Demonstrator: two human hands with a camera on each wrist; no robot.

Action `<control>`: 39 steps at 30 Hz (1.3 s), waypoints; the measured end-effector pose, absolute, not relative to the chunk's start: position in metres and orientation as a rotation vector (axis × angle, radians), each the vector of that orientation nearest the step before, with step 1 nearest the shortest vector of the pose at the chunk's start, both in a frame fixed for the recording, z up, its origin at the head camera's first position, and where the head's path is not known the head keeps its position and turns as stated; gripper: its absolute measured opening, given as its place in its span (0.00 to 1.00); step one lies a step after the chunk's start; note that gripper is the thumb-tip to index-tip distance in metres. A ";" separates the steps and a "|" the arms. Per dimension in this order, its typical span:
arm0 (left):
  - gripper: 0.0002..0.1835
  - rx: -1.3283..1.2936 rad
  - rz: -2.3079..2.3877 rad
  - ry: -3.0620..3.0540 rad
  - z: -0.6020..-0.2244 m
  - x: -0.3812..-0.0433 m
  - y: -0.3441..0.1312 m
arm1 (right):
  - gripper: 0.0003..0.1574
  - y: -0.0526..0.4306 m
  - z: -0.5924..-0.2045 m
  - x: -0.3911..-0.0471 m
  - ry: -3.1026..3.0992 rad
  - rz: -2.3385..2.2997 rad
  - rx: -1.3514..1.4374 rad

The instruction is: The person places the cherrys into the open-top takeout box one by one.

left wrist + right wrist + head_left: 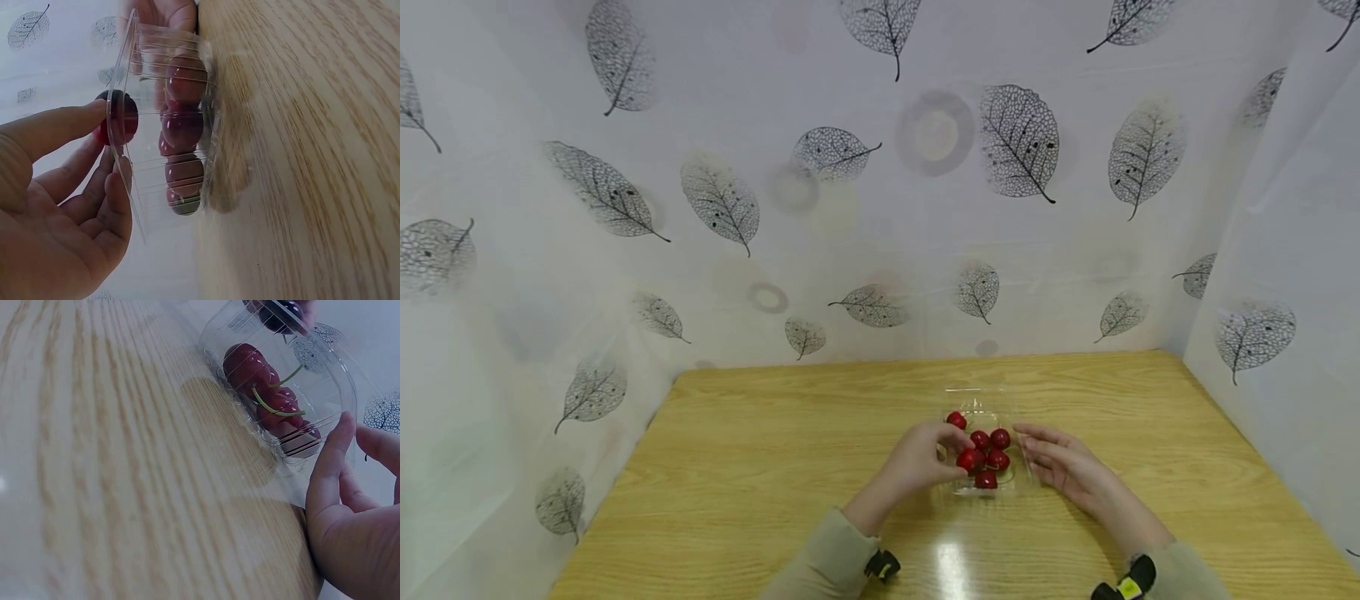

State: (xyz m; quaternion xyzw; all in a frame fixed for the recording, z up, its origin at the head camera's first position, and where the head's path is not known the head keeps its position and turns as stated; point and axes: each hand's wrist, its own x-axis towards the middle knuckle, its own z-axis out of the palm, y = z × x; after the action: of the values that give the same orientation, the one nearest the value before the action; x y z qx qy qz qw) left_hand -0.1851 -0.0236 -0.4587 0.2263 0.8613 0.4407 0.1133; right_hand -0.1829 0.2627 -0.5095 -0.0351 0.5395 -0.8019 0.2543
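A clear plastic box point(1027, 479) stands on the table, its see-through walls around several dark red cherries point(1000, 438), some with green stems. My left hand point(917, 457) reaches over the box's left side and pinches one cherry point(128, 117) between thumb and fingertips. That cherry is level with the rim in the left wrist view, above the others. At the box's right side is my right hand point(1071, 468), its fingers loosely extended. In the right wrist view a fingertip point(342, 428) is right at the box's rim.
The box rests on a light wood-grain table point(760, 467). White sheeting point(850, 250) printed with grey leaves hangs behind the table and along both sides. Both wrists wear black straps, and light glares off the tabletop in front of the box.
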 end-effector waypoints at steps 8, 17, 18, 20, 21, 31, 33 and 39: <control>0.15 0.669 1.269 2.515 -0.460 -0.185 -0.025 | 0.18 0.263 -0.511 -0.183 1.478 -2.177 -0.102; 0.13 0.679 1.314 2.498 -0.460 -0.184 -0.025 | 0.18 0.264 -0.511 -0.183 1.473 -2.174 -0.105; 0.13 0.678 1.319 2.495 -0.460 -0.184 -0.025 | 0.18 0.264 -0.511 -0.183 1.472 -2.175 -0.104; 0.12 0.677 1.337 2.484 -0.461 -0.184 -0.026 | 0.18 0.264 -0.511 -0.183 1.467 -2.178 -0.105; 0.12 0.676 1.344 2.483 -0.461 -0.184 -0.026 | 0.18 0.264 -0.511 -0.183 1.465 -2.179 -0.106; 0.11 0.689 1.378 2.488 -0.458 -0.184 -0.032 | 0.18 0.263 -0.511 -0.183 1.459 -2.185 -0.098; 0.11 0.691 1.369 2.502 -0.459 -0.185 -0.034 | 0.18 0.263 -0.511 -0.183 1.462 -2.185 -0.097; 0.12 0.657 1.357 2.534 -0.459 -0.187 -0.044 | 0.21 0.266 -0.513 -0.184 1.394 -2.200 -0.155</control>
State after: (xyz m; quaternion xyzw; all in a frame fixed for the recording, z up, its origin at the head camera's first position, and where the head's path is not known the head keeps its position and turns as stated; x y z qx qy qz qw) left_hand -0.1870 -0.0438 -0.4590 0.2217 0.8554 0.4581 0.0962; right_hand -0.1837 0.2661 -0.5131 -0.0573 0.5155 -0.8135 0.2629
